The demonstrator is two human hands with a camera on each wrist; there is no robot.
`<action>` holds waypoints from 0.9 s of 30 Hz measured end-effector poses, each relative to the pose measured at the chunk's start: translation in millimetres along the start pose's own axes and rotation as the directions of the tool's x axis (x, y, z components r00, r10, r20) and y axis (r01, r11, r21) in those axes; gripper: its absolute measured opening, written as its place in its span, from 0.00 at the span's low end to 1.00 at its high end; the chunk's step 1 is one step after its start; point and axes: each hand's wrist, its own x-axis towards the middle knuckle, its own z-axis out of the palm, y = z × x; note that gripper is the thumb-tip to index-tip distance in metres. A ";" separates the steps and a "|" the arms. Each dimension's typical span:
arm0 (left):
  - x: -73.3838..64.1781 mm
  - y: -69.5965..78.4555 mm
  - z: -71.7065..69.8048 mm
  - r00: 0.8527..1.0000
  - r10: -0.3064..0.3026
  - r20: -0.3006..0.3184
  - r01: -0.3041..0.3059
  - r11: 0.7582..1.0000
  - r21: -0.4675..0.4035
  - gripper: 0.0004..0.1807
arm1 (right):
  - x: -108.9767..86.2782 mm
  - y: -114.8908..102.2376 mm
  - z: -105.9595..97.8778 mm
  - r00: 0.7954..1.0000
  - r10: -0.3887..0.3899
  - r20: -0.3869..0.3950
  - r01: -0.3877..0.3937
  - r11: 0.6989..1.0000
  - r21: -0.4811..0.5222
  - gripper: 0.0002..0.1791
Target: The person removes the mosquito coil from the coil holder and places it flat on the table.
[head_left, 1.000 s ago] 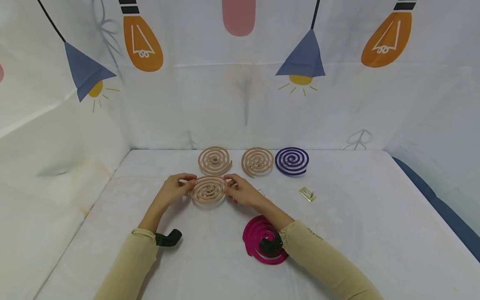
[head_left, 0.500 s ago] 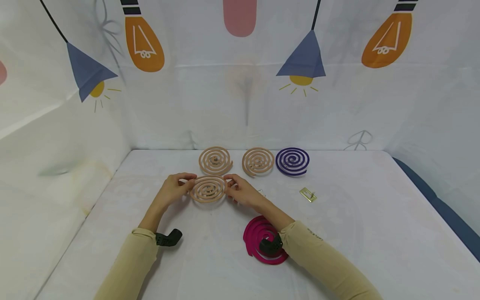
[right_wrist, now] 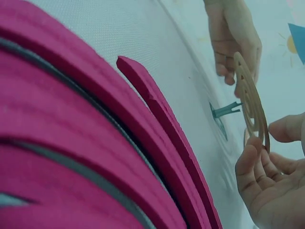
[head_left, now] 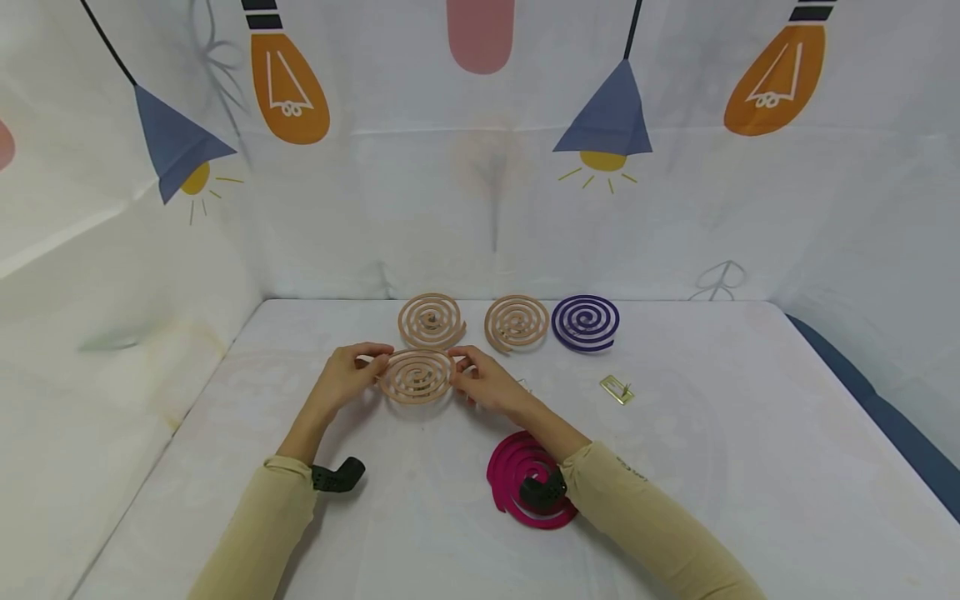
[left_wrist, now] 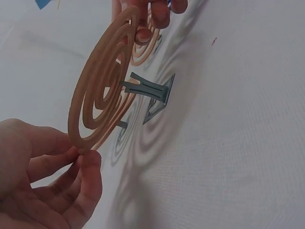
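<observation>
My left hand [head_left: 347, 382] and right hand [head_left: 483, 382] pinch opposite edges of a tan mosquito coil [left_wrist: 90, 95], thumbs and fingertips at its rim. In the left wrist view, the coil is held up off the table, level above a small metal coil stand [left_wrist: 150, 90]. The stand's forked upright reaches to the middle of the coil, where the spiral partly hides the tip. From the right wrist view, the same fork [right_wrist: 228, 109] meets the coil's underside. A magenta coil [head_left: 510, 479] lies beneath my right wrist, partly hidden by the forearm and the wrist camera.
Behind my hands, along the table's back, stand two more tan coils, one at left [head_left: 412, 321] and one in the middle [head_left: 495, 321], with a purple coil [head_left: 558, 321] at right. A loose gold-coloured metal stand [head_left: 618, 390] lies on the right. White printed cloth [head_left: 420, 208] walls the back.
Both hands keep their pinch on the tan coil, which has risen very slightly at its near edge. The other coils stay where they were.
</observation>
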 end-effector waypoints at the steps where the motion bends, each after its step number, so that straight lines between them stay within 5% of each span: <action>1: -0.2 0.5 -0.2 1.000 -0.001 0.000 0.001 1.000 -0.013 0.17 | 0.0 0.4 0.1 1.000 0.000 -0.004 0.000 1.000 0.003 0.25; 9: 1.1 1.5 0.5 0.998 -0.031 0.049 0.040 0.982 -0.183 0.19 | -3.0 -0.2 -1.9 0.999 0.002 -0.039 -0.002 1.000 0.019 0.25; 27: 0.4 7.6 2.9 0.995 -0.033 0.095 0.059 0.955 -0.291 0.21 | -8.4 -4.6 -8.4 0.999 -0.020 -0.035 0.024 0.989 0.143 0.27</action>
